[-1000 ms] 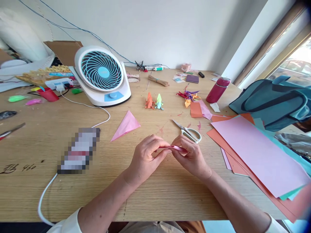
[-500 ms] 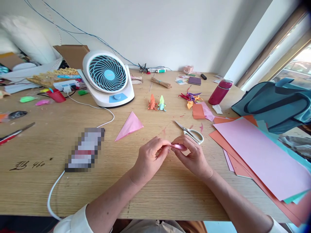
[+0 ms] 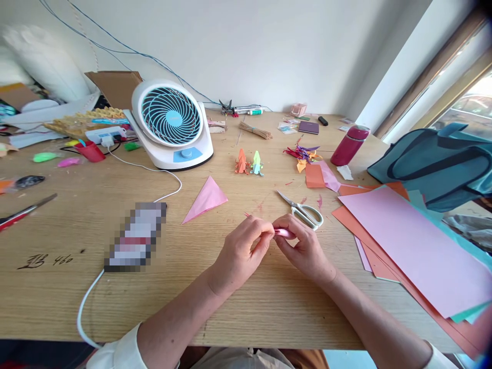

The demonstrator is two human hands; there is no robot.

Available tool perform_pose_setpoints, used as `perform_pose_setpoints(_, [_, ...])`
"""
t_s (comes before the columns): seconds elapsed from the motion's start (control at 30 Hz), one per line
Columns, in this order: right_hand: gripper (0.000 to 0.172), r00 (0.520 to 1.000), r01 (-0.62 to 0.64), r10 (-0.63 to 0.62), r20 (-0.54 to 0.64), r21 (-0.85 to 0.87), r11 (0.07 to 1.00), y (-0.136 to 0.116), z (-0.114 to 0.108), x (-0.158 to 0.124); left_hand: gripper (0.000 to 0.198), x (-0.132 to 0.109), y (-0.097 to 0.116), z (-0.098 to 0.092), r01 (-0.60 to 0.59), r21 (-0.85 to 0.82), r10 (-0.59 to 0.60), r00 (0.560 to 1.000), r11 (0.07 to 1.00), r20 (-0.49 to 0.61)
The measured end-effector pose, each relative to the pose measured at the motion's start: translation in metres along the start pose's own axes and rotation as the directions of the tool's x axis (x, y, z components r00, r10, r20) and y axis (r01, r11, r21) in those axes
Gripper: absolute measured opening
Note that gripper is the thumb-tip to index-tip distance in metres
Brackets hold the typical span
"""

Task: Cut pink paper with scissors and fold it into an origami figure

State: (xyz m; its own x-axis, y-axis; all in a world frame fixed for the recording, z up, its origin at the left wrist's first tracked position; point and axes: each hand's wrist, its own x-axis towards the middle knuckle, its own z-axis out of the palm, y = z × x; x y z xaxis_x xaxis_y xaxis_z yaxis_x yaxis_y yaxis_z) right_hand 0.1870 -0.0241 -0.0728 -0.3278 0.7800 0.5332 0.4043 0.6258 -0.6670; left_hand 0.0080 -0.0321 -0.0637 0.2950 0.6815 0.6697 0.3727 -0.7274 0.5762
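Between my hands is a small folded piece of pink paper point(image 3: 284, 233), mostly covered by my fingers. My right hand point(image 3: 305, 246) is closed on it, thumb below and fingers above. My left hand point(image 3: 246, 246) pinches at the paper's left end, where its fingertips meet those of the right. Just beyond my right hand lie white-handled scissors point(image 3: 307, 212), their blades pointing away to the left. A folded pink paper triangle point(image 3: 207, 200) rests on the table to the left of my hands. Farther back stand an orange folded paper figure point(image 3: 241, 163) and a green one point(image 3: 256, 164).
Sheets of coloured paper point(image 3: 415, 246) lie stacked at the right, near a blue bag point(image 3: 442, 159) and a red bottle point(image 3: 350, 146). A white fan point(image 3: 171, 123) stands at the back left. A phone point(image 3: 136, 238) with a white cable lies left of my hands.
My left hand has shifted slightly, its fingers drawn together at the paper's end. My right hand keeps its hold. The view has moved a little.
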Motion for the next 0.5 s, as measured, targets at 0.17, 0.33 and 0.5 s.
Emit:
perform_pose_setpoints(0.17, [0.019, 1.000, -0.001, 0.002, -0.016, 0.008, 1.000, 0.0018, -0.0001, -0.0011, 0.016, -0.0013, -0.0027, 0.0008, 0.021, 0.016, -0.020, 1.000, 1.000, -0.011])
perform_pose_setpoints(0.33, [0.019, 1.000, -0.001, 0.002, -0.021, 0.022, 1.000, 0.0014, -0.0004, -0.0009, 0.019, -0.0006, -0.0033, 0.0010, -0.022, 0.025, 0.022, 1.000, 0.999, -0.008])
perform_pose_setpoints(0.5, [0.014, 1.000, 0.011, -0.011, -0.021, 0.015, 1.000, -0.0002, -0.0001, 0.0004, 0.019, 0.0012, -0.0032, 0.0006, -0.025, 0.008, 0.025, 1.000, 1.000, 0.010])
